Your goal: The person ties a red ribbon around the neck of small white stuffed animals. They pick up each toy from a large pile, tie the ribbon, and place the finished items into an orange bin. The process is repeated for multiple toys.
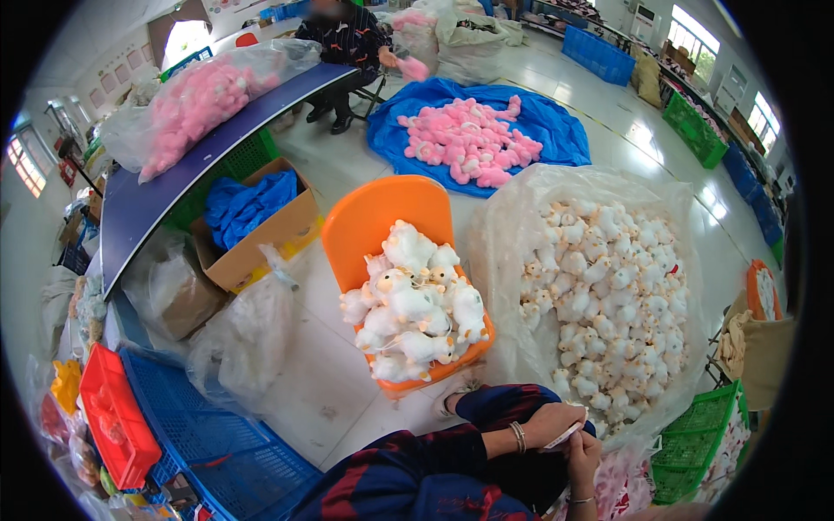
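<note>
Over my lap at the lower right, my left hand [552,423] is closed on a small flat white strip [563,437]. My right hand [585,455] sits just below it, fingers pinched at the strip's lower end. Whether the strip is paper or cloth is too small to tell. In front of me an orange chair [375,214] bears a pile of white plush toys [408,300] with orange-tipped parts and thin loops. To its right, close to my hands, a large clear plastic bag [501,260] holds many more of these white plush toys [608,304].
Pink plush toys [469,139] lie on a blue sheet [387,135] farther off, where a seated person [347,43] holds a pink piece. At left are a blue table [156,204], a cardboard box [261,260], a blue crate [217,451] and a red crate [117,417]. A green crate [695,451] stands at right.
</note>
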### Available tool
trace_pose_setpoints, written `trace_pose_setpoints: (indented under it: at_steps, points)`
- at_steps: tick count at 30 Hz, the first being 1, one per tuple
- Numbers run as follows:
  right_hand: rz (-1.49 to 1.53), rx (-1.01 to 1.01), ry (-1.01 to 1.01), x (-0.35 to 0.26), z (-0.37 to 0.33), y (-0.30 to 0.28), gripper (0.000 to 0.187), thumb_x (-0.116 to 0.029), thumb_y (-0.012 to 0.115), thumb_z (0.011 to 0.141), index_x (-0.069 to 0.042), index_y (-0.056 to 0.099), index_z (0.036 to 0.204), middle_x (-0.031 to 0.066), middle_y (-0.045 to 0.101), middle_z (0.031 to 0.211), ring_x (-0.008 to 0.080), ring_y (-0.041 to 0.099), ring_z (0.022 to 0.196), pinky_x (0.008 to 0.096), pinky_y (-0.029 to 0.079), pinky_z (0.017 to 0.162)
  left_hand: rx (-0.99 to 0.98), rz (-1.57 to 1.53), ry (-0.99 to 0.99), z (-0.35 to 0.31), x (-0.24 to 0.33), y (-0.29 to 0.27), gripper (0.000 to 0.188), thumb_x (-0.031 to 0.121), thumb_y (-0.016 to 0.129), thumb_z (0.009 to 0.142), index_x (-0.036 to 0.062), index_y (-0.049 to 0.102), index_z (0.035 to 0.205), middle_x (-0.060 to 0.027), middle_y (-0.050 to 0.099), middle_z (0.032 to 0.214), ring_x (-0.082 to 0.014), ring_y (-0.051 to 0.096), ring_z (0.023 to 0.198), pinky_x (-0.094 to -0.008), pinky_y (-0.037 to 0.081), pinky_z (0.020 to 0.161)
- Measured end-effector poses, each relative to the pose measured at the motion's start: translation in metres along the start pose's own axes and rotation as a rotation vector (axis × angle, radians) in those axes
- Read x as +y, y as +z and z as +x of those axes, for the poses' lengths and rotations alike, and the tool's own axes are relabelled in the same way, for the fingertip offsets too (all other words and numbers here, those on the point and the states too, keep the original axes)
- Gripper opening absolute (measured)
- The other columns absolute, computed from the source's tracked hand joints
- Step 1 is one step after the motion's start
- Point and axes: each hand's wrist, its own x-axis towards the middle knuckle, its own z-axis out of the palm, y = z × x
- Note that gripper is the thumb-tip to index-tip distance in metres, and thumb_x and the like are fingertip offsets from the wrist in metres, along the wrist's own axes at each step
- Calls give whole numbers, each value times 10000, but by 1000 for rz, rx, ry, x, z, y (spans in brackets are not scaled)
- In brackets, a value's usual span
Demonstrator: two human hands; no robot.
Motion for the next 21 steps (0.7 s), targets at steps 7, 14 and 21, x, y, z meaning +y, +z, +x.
trace_pose_setpoints:
  at_steps: [7, 14, 21]
  points:
    - [6, -17, 13, 1, 2, 1, 437, -259, 547, 1023, -47, 560, 641, -49, 511, 576, 27, 417, 512, 212, 288, 474, 41, 27, 5, -5, 2, -1, 153, 237, 557, 876, 88, 591, 869, -145, 651, 781, -357, 652, 755, -444, 479, 649]
    - [66, -22, 18, 4, 3, 2, 436, -257, 545, 1026, -43, 559, 646, -58, 505, 591, 23, 407, 521, 210, 275, 476, 48, 43, 7, -4, 2, -1, 154, 240, 561, 885, 90, 593, 882, -149, 654, 785, -363, 651, 755, -443, 482, 651]
    - [51, -10, 36, -5, -3, 4, 409, -238, 561, 1007, -31, 554, 653, -42, 506, 592, 38, 419, 546, 230, 302, 502, 26, 35, 12, -6, 8, -5, 145, 237, 573, 878, 92, 588, 886, -151, 656, 790, -369, 653, 769, -440, 484, 653]
